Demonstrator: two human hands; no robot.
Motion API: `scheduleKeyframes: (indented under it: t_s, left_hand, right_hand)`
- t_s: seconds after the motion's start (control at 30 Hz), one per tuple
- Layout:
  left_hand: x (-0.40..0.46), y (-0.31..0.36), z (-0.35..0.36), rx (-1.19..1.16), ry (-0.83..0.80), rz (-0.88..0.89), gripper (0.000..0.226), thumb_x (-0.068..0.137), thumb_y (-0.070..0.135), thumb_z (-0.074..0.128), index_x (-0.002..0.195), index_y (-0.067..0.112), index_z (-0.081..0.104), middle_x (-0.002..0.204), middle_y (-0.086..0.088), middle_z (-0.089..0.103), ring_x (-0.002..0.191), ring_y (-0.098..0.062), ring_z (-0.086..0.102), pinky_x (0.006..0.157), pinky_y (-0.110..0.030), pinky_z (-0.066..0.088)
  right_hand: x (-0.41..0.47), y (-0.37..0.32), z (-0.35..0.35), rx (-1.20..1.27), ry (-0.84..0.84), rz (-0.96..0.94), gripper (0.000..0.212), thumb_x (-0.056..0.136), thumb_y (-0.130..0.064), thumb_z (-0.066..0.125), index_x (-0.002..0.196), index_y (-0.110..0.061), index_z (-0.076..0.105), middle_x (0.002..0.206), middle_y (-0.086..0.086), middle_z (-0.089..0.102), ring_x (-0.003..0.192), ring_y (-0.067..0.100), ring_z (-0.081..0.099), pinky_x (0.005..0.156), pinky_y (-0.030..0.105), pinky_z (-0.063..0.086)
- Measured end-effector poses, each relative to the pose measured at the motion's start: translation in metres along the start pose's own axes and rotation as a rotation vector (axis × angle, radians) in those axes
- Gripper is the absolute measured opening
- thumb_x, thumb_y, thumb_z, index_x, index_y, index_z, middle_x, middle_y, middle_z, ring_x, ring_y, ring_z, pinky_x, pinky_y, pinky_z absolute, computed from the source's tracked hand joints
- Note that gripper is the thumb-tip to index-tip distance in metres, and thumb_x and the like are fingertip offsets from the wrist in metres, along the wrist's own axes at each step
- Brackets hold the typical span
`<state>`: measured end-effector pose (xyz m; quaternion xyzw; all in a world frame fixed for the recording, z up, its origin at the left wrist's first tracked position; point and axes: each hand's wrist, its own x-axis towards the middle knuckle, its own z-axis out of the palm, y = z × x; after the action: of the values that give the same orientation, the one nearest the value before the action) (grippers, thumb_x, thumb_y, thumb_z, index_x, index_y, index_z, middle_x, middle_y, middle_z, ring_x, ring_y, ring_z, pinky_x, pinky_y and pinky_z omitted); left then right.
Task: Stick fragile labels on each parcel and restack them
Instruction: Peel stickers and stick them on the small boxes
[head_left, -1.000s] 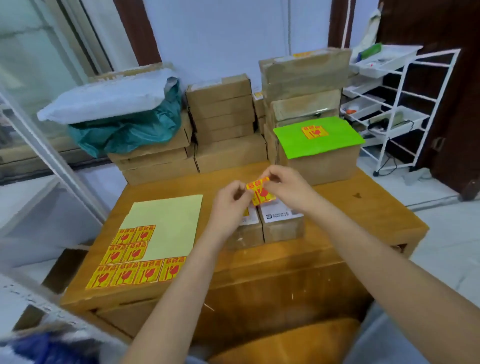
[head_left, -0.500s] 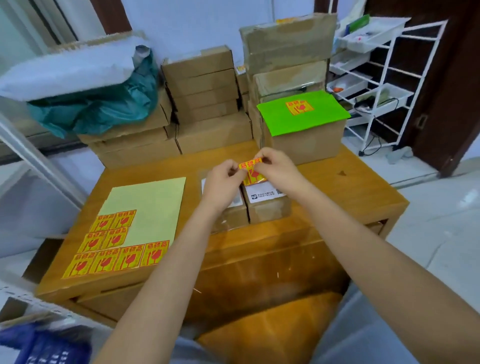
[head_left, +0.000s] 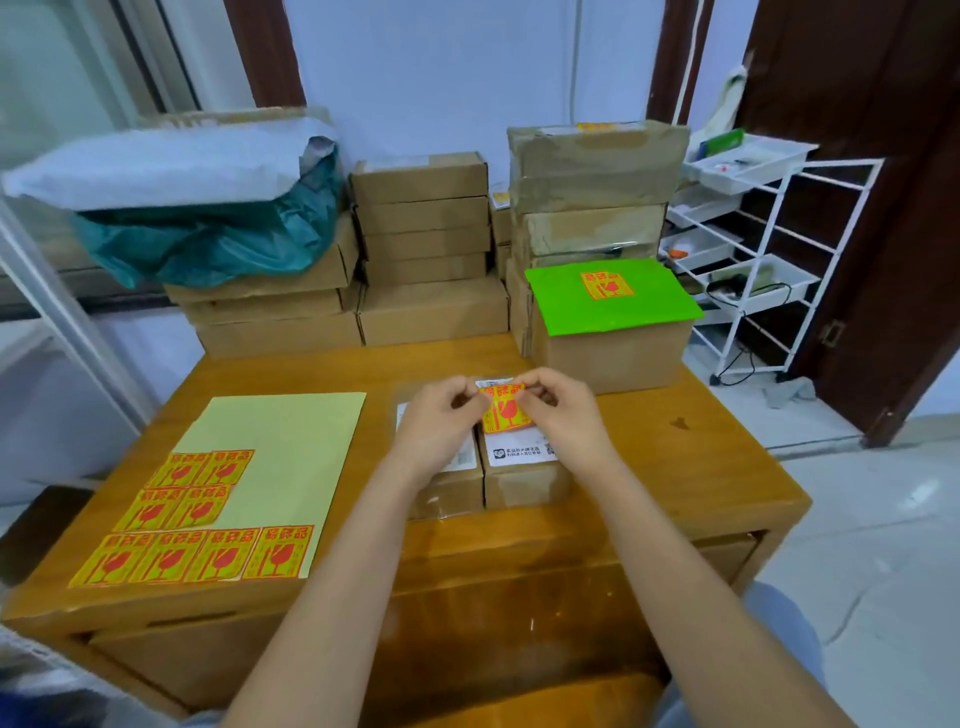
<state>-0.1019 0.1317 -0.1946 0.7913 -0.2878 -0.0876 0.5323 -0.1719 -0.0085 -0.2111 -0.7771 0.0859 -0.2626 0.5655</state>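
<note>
A wooden worktop (head_left: 649, 467) stands before a pale blue wall, and behind it brown cardboard parcels are stacked in several piles (head_left: 423, 244); a white wire rack (head_left: 753, 249) stands at the right. One box with a green top (head_left: 613, 304) already carries a fragile label.

In the middle of the worktop two small parcels lie side by side, touching. Above the right small parcel (head_left: 524, 467) both hands hold one fragile label (head_left: 503, 410). The left hand (head_left: 441, 421) pinches its upper left corner between thumb and fingers, and the right hand (head_left: 561, 415) pinches the upper right corner in the same way. The label hangs down from these two corners, over the far part of the parcel top. I cannot tell if its lower edge touches the box.

The label is thin, very light and limp, and I think its back is sticky, so it can curl and stick to itself or to the skin. Holding only the corners seems the right grip. The parcels look stiff and light; they may be taken by the sides.

On the left lies the backing sheet (head_left: 291, 452) with eight more labels (head_left: 208, 553).
</note>
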Motion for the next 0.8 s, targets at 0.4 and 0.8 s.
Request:
scheduleKeyframes:
  t_s: [0.4, 0.8]
  left_hand:
    - [-0.002, 0.000, -0.002, 0.078, -0.018, 0.021, 0.022, 0.086, 0.021, 0.068, 0.076, 0.004, 0.061, 0.079, -0.020, 0.064, 0.067, -0.019, 0.054, 0.063, -0.035, 0.042]
    - [-0.001, 0.000, 0.003, 0.224, 0.000, 0.054, 0.017, 0.082, 0.021, 0.072, 0.076, 0.010, 0.061, 0.074, -0.002, 0.058, 0.065, -0.013, 0.050, 0.063, -0.030, 0.042]
  right_hand:
    - [-0.002, 0.009, 0.002, -0.031, 0.013, -0.068, 0.038, 0.086, 0.000, 0.059, 0.094, -0.037, 0.059, 0.061, -0.011, 0.052, 0.073, 0.015, 0.049, 0.071, 0.029, 0.040]
    - [0.000, 0.013, 0.004, -0.056, 0.038, -0.006, 0.037, 0.086, 0.000, 0.057, 0.090, -0.037, 0.057, 0.062, -0.009, 0.049, 0.084, 0.022, 0.048, 0.077, 0.028, 0.041]
